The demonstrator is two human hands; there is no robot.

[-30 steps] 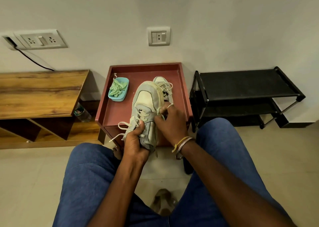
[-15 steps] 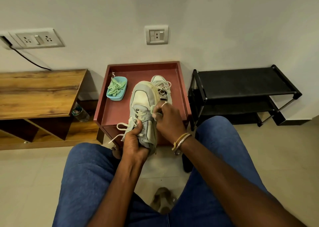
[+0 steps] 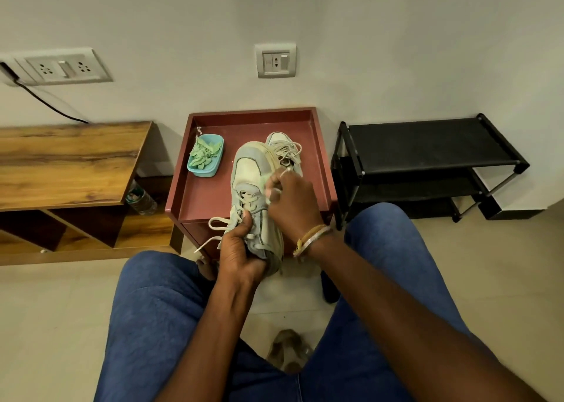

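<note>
Above red tabletop (image 3: 207, 200): pale grey-green laced sneaker (image 3: 248, 169), toe pointing away.
Left hand (image 3: 241, 252): gripping heel end.
Right hand (image 3: 293, 203): pinching pale green scrap (image 3: 264, 180) against upper.

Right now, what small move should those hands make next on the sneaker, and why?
Probably a short rub toward the toe: the right hand pinches a pale green piece against the sneaker, the left hand grips its heel end, and the toe panel looks smudged.

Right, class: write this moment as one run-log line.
left hand grips shoe | right hand presses green wipe on shoe | second shoe on table | tub beside
</note>
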